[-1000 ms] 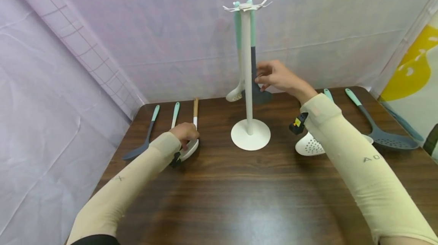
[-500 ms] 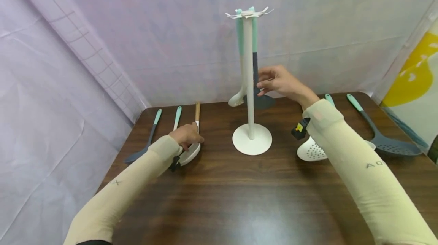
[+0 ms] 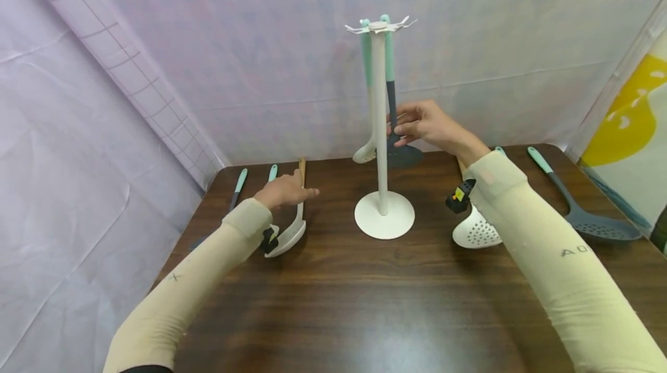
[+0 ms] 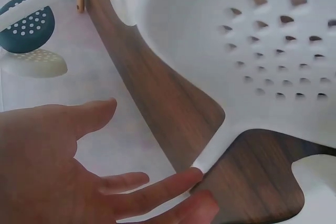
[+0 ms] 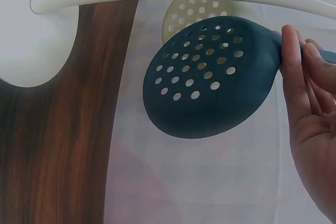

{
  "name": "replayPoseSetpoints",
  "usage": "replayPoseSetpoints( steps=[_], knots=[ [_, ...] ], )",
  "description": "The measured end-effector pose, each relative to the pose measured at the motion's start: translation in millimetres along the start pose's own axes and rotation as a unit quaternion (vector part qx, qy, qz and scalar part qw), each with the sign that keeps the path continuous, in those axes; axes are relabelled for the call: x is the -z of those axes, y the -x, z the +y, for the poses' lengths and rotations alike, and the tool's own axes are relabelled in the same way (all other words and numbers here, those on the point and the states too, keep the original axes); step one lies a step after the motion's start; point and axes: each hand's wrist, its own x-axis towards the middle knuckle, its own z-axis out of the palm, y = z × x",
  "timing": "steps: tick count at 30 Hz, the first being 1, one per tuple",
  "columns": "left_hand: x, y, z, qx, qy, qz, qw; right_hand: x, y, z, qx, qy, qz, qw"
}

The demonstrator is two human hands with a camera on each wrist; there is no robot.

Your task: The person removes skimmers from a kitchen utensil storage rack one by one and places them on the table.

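My right hand [image 3: 426, 124] pinches the neck of a dark skimmer [image 3: 407, 156], which hangs by its mint handle from a white rack [image 3: 382, 135]. In the right wrist view, thumb and fingers lie around the neck below the perforated bowl [image 5: 205, 82]. A pale perforated spoon [image 3: 365, 153] hangs beside it. Over the left of the table, my left hand [image 3: 285, 190] reaches above a white perforated skimmer [image 3: 289, 238] with a wooden handle. Its fingers are extended; in the left wrist view, fingertips overlap the skimmer's neck [image 4: 212, 153], though contact is unclear.
To the left lie two mint-handled utensils [image 3: 241, 180], partly behind the left arm. At right are a white perforated skimmer [image 3: 476, 233] and a dark slotted turner [image 3: 599, 223]. The rack's round base [image 3: 401, 225] stands mid-table, near a curtain [image 3: 281, 89].
My left hand has moved away from me along the white skimmer toward its handle, its fingers extending. The right hand stays on the dark skimmer's neck. The head view has tilted slightly.
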Motion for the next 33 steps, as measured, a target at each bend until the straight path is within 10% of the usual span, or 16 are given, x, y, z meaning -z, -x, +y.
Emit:
replayPoseSetpoints(
  steps=[9, 20, 33],
  knots=[
    [-5.8, -9.0, 11.5, -0.018, -0.005, 0.019, 0.9996, 1.6, 0.0, -1.8, -0.014, 0.011, 0.03, 0.9994],
    [23.4, -9.4, 40.9, -0.101, 0.003, 0.066, 0.9927, 9.8, 17.7, -2.6, -0.015, 0.007, 0.106, 0.9942],
    [44.1, -15.2, 89.1, -0.25, 0.067, 0.178, 0.9494, 0.0, 57.6, 8.1, -0.15, 0.164, 0.111, 0.9688]
  ],
)
